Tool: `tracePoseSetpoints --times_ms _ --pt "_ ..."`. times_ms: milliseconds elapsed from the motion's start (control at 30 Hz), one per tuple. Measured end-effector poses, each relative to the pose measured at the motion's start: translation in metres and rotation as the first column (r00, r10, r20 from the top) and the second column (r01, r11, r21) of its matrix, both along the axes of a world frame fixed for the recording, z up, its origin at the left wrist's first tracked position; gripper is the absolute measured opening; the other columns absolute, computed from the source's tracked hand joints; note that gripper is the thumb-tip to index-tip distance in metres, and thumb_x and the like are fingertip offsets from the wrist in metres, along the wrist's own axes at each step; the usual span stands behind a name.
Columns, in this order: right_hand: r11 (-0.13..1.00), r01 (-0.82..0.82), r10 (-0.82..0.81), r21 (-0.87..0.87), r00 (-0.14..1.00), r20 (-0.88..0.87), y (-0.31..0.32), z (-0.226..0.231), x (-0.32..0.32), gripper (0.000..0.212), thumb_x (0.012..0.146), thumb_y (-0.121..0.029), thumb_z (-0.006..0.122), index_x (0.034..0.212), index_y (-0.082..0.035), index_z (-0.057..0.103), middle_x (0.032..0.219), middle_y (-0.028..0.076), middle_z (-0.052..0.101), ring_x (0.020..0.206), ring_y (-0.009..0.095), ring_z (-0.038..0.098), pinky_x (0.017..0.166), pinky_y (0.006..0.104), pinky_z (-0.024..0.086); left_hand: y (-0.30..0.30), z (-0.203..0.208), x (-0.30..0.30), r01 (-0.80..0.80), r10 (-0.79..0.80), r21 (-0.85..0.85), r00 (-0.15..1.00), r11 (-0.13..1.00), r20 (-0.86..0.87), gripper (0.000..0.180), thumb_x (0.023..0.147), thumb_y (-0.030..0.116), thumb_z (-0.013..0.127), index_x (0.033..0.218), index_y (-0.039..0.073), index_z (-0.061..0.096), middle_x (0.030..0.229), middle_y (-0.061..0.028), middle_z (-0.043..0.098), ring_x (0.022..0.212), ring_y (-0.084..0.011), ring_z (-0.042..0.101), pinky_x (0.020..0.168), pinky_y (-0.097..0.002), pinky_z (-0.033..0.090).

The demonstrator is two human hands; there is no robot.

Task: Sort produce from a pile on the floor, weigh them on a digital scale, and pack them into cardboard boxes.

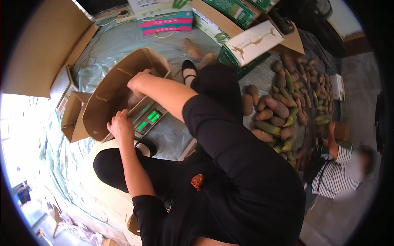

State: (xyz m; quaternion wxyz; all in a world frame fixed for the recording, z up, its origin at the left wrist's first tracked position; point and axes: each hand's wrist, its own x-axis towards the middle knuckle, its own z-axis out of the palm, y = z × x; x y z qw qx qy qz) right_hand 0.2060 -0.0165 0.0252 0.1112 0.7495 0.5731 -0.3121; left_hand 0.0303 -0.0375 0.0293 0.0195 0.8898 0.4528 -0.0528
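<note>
Cardboard box (pixel 117 76), open, unsealed, between 2 hands: gripped at near rim by curled left hand (pixel 122 126), reached into by right hand (pixel 140 79), hold there impossible to tell. Lit scale (pixel 148 119) just right of left grip. Seemingly unfinished: many loose tubers (pixel 279 108) well right of both.

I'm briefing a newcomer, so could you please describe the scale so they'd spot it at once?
Find the large, open cardboard box whose rim the left hand holds. At the box's right side, just right of that hand, is the scale. Its glowing green display sets it apart from its neighbours.
</note>
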Motion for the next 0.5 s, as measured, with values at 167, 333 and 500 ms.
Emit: tracePoseSetpoints --times_ms 167,333,500 --pt "0.999 0.028 -0.029 -0.032 0.999 -0.034 0.000 0.004 0.012 0.048 0.070 -0.015 0.071 0.117 -0.015 0.061 0.120 0.010 0.060 0.113 0.029 0.054 0.090 0.0537 0.040 0.002 -0.011 0.006 0.060 -0.061 0.030 0.998 0.998 0.028 0.026 0.076 0.017 0.062 0.102 0.016 0.062 0.101 -0.0033 0.061 0.099 -0.0241 0.057 0.095 -0.0547 0.036" --pt "0.879 -0.168 0.265 0.446 0.950 -0.163 -0.033 0.058 0.035 0.034 0.072 -0.021 0.065 0.106 -0.014 0.064 0.102 0.008 0.066 0.097 0.026 0.061 0.080 0.0407 0.049 0.004 -0.014 -0.002 0.068 -0.069 0.027 0.997 0.997 0.038 0.027 0.075 0.019 0.063 0.102 0.015 0.061 0.100 -0.0031 0.061 0.101 -0.0237 0.056 0.097 -0.0530 0.033" --pt "0.676 0.229 0.223 0.700 0.842 -0.491 -0.136 0.113 0.115 0.038 0.076 -0.023 0.063 0.109 -0.003 0.061 0.096 0.011 0.067 0.088 0.020 0.063 0.075 0.0317 0.049 0.005 -0.009 0.004 0.055 -0.055 0.010 0.998 0.998 -0.009 0.027 0.076 0.022 0.064 0.102 0.016 0.061 0.099 -0.0025 0.061 0.099 -0.0245 0.056 0.096 -0.0521 0.033"
